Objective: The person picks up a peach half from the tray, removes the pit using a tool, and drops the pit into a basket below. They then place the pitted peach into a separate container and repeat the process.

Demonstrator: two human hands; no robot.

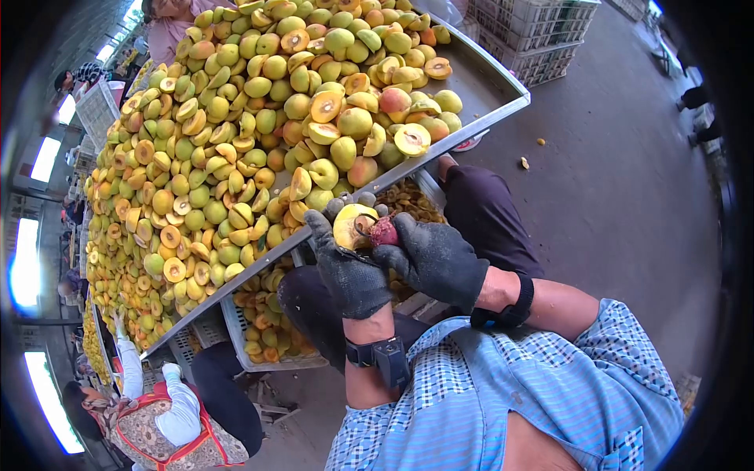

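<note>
So both hands are up in front of the chest, just off the near edge of the big tray [495, 116], and it looks like a sensible spot: the heap [236, 145] is close enough to reach and the lap isn't in the way. The left hand [349, 259] has its fingers curled round a cut fruit [345, 226], cut face turned up and toward the right hand, I guess so the middle is easy to see and get at. The right hand [436, 255] is closed on a red knob [383, 231], thumb and fingers pinching it right beside the fruit. A thin dark curved bit lies against the cut face, so I'd say the knob is the grip of a small tool, but the glove hides too much to swear to it. Gripping that short probably gives better control.

Gloves on both hands, likely for grip and against juice. Under the tray edge there's a crate [283, 364] of fruit pieces to the left of the knees, and a bin [431, 190] of brown bits [416, 202] beyond the hands, both near enough that dropping stuff in would be a short move. A co-worker [169, 416] at lower left has a pale-gloved hand [119, 323] at the heap's edge; can't tell if it's gripping anything
</note>
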